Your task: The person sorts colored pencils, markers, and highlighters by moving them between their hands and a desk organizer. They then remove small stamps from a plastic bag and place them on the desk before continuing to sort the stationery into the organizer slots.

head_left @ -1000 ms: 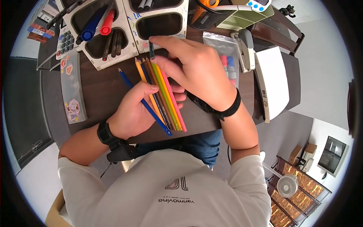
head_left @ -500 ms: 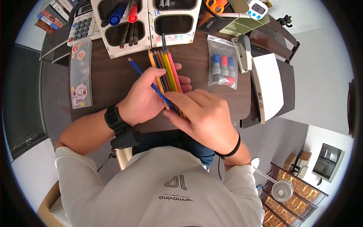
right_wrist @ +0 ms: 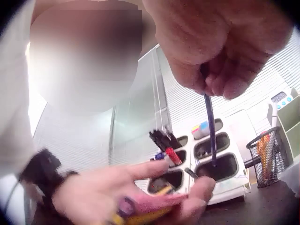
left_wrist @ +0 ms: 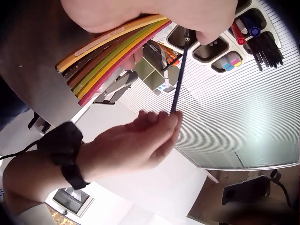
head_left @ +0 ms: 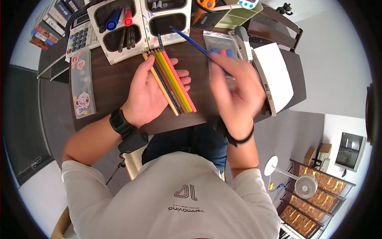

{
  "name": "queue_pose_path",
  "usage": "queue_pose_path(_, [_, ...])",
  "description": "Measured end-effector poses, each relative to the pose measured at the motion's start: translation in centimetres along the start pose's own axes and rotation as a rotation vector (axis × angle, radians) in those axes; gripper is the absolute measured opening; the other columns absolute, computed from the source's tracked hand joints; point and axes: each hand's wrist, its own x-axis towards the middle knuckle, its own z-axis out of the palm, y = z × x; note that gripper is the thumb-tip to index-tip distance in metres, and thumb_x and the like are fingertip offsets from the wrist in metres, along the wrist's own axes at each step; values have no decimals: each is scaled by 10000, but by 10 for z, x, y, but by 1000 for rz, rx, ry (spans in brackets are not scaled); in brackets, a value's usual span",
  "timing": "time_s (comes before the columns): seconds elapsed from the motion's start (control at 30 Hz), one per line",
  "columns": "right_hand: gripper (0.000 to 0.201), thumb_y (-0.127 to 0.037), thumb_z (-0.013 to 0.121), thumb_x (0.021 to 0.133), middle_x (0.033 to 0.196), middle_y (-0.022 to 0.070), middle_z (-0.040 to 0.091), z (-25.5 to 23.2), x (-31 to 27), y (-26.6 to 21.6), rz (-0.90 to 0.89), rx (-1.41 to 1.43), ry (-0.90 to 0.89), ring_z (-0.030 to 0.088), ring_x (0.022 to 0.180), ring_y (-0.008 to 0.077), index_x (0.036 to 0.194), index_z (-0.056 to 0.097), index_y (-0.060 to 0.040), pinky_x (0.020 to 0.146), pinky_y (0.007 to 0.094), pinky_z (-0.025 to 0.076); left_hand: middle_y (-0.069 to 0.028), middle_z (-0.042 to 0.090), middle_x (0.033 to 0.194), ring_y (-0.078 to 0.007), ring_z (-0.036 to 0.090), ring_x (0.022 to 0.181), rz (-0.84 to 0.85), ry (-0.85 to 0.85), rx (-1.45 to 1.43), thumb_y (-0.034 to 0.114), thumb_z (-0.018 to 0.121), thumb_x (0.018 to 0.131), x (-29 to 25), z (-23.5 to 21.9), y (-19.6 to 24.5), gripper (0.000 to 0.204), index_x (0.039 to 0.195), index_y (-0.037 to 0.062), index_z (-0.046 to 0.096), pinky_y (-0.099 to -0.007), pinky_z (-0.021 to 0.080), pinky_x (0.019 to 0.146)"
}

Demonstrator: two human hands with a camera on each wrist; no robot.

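Note:
My left hand (head_left: 145, 97) holds a fan of colored pencils (head_left: 170, 83), light orange, dark blue, brown, green, yellow and pink, across its palm. The thumb lies at their upper ends and the fingers show beyond the pink one. To the right, my right hand (head_left: 238, 93), blurred, pinches a blue colored pencil (head_left: 191, 42) near one end. The blue pencil's far end points at the lower right compartment of a white desk organizer (head_left: 144, 43). A short dark stick (head_left: 160, 41) shows at that compartment's front, just above the fan.
Markers (head_left: 113, 20) and dark pencils (head_left: 128, 38) stand in the organizer's left compartments. A stickered clear case (head_left: 82, 85) and a calculator (head_left: 80, 38) are at left. At right are a zip bag (head_left: 217, 36), a stapler (head_left: 243, 42), a mesh cup (head_left: 203, 20) and a white-topped box (head_left: 274, 75).
My right hand first reached to the organizer, then came down to the lower ends of the pencils. It has since moved right and up with the blue pencil, out of my left hand.

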Motion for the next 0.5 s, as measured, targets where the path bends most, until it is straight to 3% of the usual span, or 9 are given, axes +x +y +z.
queue_pose_path(0.1, [231,-37,739,860,955,160,702,38,13,16,-14,52,-169,687,884,363,1087,714,-5,766,429,566,-163,665,1268,-306,636,1185,4,17,0,564,377,1061,1,1,0,650,1408,34,523,-489,463,1101])
queue_pose_path(0.17, [232,-54,710,880,974,188,700,57,17,20,56,101,-268,687,918,392,1101,707,18,798,447,572,-167,646,1262,-293,629,1184,20,-3,-27,464,392,1071,1,-1,0,551,1386,32,521,-480,464,1106])
queue_pose_path(0.2, [232,-54,710,880,974,188,700,62,18,20,47,98,-264,687,918,392,1101,707,18,798,447,572,-128,661,1238,-259,639,1164,15,-32,-32,427,390,1072,1,-5,0,508,1376,44,527,-460,466,1099])
queue_pose_path(0.43, [286,-42,683,876,995,213,703,75,22,18,45,106,-324,685,956,409,1157,699,10,832,469,572,-111,671,1223,-232,645,1154,10,0,-33,404,392,1073,-1,-3,3,464,1354,63,535,-453,481,1076])
queue_pose_path(0.5, [298,-40,680,875,998,213,706,74,20,17,35,110,-322,684,964,410,1169,696,8,838,471,571,-88,657,1318,-228,634,1224,-7,-60,-36,404,387,1083,1,-10,2,467,1403,87,509,-444,475,1088])
